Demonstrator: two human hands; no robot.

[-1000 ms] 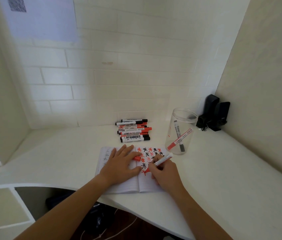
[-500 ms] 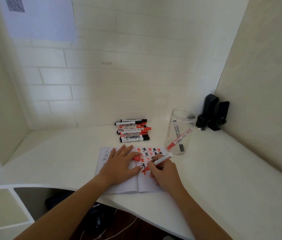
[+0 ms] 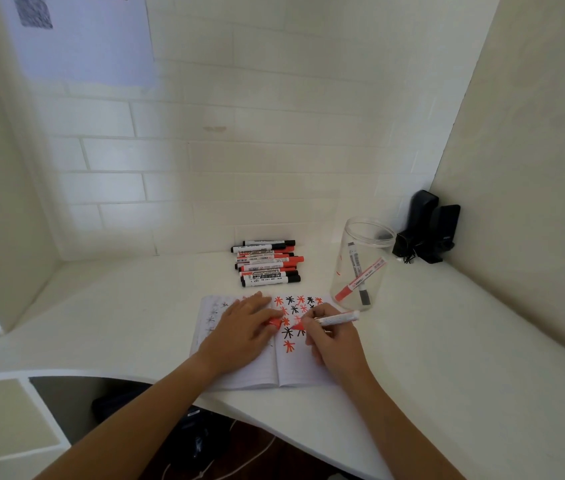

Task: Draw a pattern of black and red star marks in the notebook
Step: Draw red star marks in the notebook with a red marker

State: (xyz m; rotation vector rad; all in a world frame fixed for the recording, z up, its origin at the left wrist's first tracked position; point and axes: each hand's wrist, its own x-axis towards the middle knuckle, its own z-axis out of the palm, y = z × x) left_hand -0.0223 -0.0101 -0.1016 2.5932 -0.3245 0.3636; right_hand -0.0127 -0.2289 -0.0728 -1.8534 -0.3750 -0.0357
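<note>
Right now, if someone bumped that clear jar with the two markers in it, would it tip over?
Probably fairly easily. The jar is tall and narrow, looks like thin clear plastic, so likely light. It holds only two markers, both leaning, so little weighs it down. Being round, it might roll once it is on its side.

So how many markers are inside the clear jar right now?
2, both inside the clear plastic jar: a red-capped white marker leaning diagonally, cap down, and a grey-black marker standing steeper behind it. None seem hidden.
</note>
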